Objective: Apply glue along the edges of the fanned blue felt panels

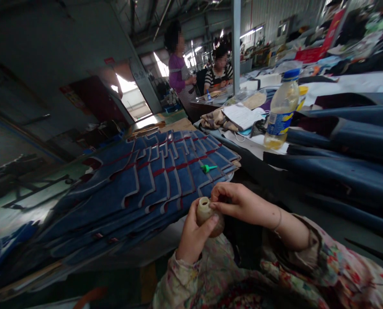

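Note:
My left hand [193,234] is wrapped round a small, round-bodied, yellowish plastic bottle [204,209], its neck upright and its mouth uncapped. At the right of that mouth, my right hand [234,201] has thumb and fingers pinched together against the rim. Whether anything is between those fingertips is hidden. A green pointed nozzle cap [208,168] lies just beyond my hands, on overlapping blue panels [173,171] with grey edges and dark red strips.
To the right, a drink bottle [281,111] with a blue cap stands on the table beside a white face mask [242,116]. Rolled blue pieces [348,163] lie near my right arm. Two people are farther back, one standing [177,73], one lower down [218,73].

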Tool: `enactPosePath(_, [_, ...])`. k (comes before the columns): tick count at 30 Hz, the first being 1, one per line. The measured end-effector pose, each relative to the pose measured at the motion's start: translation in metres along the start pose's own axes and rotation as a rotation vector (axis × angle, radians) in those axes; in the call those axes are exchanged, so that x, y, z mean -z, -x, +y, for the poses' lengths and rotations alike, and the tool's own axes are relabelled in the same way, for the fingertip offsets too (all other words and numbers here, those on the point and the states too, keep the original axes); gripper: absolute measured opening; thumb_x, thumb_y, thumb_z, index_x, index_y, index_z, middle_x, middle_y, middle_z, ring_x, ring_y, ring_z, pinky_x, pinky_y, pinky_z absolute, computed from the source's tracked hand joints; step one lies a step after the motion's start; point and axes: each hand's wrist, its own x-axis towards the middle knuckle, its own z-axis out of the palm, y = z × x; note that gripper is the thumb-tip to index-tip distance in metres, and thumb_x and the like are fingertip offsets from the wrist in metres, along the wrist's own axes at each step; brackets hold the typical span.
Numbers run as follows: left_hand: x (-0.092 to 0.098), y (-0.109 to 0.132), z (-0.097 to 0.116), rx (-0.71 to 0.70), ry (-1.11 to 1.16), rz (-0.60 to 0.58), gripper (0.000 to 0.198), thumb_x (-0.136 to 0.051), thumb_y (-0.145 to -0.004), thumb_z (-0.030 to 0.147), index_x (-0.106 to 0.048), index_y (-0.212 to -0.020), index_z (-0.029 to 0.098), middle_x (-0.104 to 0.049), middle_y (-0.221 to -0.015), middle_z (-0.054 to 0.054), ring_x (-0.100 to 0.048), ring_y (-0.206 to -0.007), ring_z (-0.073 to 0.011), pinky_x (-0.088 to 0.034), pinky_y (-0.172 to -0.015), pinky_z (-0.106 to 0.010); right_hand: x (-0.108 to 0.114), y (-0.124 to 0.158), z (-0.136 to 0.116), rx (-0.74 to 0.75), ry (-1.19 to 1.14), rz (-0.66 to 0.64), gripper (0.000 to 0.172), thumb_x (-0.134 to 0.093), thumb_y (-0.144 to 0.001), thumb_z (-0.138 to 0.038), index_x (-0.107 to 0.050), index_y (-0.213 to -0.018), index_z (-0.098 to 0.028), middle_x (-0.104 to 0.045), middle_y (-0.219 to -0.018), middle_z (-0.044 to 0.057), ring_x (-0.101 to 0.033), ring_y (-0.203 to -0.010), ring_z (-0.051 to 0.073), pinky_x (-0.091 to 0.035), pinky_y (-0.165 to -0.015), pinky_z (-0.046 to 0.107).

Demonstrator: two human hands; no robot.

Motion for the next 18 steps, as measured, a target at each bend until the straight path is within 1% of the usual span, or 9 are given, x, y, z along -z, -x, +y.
enactPosePath(3, [-0.002, -0.001, -0.001, 0.014, 0.042, 0.032, 0.051, -0.067, -0.072, 0.038, -0.045, -0.115, 0.02, -0.058, -0.111, -0.005, -0.055, -0.102, -0.0189, -0.044, -0.088, -0.027, -0.005, 0.004, -0.003, 0.071, 0.108, 0.076, 0.004, -0.053, -0.081, -0.017, -0.05, -0.078, -0.017, -0.057, -0.079, 0.003, -0.052, -0.07, 0.012, -0.042, -0.063, 0.024])
enactPosePath(6, [-0.004, -0.001, 0.0, 0.023, 0.055, 0.058, 0.052, -0.067, -0.072, 0.038, -0.046, -0.116, 0.02, -0.059, -0.111, -0.006, -0.056, -0.102, -0.02, -0.044, -0.089, -0.029, -0.011, 0.007, -0.005, 0.137, 0.216, 0.136, 0.009, -0.05, -0.081, -0.013, -0.045, -0.075, -0.018, -0.058, -0.08, 0.005, -0.054, -0.072, 0.014, -0.043, -0.065, 0.025])
enactPosePath(8, [-0.004, -0.001, -0.001, 0.022, 0.055, 0.064, 0.053, -0.067, -0.072, 0.038, -0.046, -0.117, 0.02, -0.06, -0.109, -0.006, -0.057, -0.1, -0.0209, -0.045, -0.089, -0.031, -0.015, 0.009, -0.006, 0.162, 0.287, 0.162, 0.01, -0.048, -0.081, -0.014, -0.043, -0.074, -0.019, -0.058, -0.078, 0.005, -0.054, -0.072, 0.015, -0.043, -0.065, 0.026])
enactPosePath(10, [-0.005, -0.001, -0.001, 0.021, 0.056, 0.065, 0.054, -0.068, -0.071, 0.038, -0.046, -0.117, 0.019, -0.06, -0.107, -0.006, -0.057, -0.1, -0.0215, -0.045, -0.089, -0.032, -0.017, 0.009, -0.008, 0.157, 0.311, 0.172, 0.01, -0.047, -0.081, -0.013, -0.043, -0.074, -0.019, -0.057, -0.076, 0.005, -0.053, -0.071, 0.015, -0.042, -0.064, 0.026])
enactPosePath(11, [-0.005, -0.001, -0.002, 0.024, 0.061, 0.064, 0.054, -0.068, -0.071, 0.038, -0.046, -0.117, 0.019, -0.06, -0.108, -0.007, -0.057, -0.101, -0.0219, -0.045, -0.089, -0.033, -0.017, 0.008, -0.008, 0.133, 0.29, 0.176, 0.009, -0.047, -0.081, -0.013, -0.044, -0.074, -0.019, -0.056, -0.075, 0.004, -0.052, -0.069, 0.014, -0.042, -0.063, 0.026])
enactPosePath(13, [-0.005, 0.0, -0.003, 0.029, 0.081, 0.066, 0.054, -0.068, -0.072, 0.037, -0.046, -0.117, 0.018, -0.06, -0.11, -0.007, -0.056, -0.103, -0.0225, -0.044, -0.091, -0.034, -0.018, 0.007, -0.009, 0.064, 0.18, 0.188, 0.008, -0.048, -0.079, -0.011, -0.045, -0.077, -0.018, -0.054, -0.073, 0.002, -0.05, -0.066, 0.012, -0.041, -0.061, 0.024])
enactPosePath(15, [-0.006, 0.0, -0.004, 0.027, 0.105, 0.073, 0.053, -0.068, -0.072, 0.037, -0.046, -0.117, 0.018, -0.059, -0.113, -0.008, -0.055, -0.106, -0.0228, -0.042, -0.093, -0.034, -0.018, 0.006, -0.008, 0.013, 0.014, 0.209, 0.009, -0.05, -0.079, -0.011, -0.046, -0.081, -0.018, -0.052, -0.075, 0.0, -0.048, -0.066, 0.01, -0.041, -0.061, 0.023])
enactPosePath(18, [-0.006, 0.001, -0.005, 0.01, 0.142, 0.064, 0.054, -0.069, -0.071, 0.037, -0.048, -0.117, 0.018, -0.06, -0.113, -0.008, -0.056, -0.105, -0.0231, -0.042, -0.094, -0.035, -0.02, 0.003, -0.003, -0.005, -0.27, 0.259, 0.009, -0.054, -0.078, -0.015, -0.047, -0.083, -0.018, -0.049, -0.076, -0.001, -0.047, -0.068, 0.01, -0.041, -0.063, 0.022])
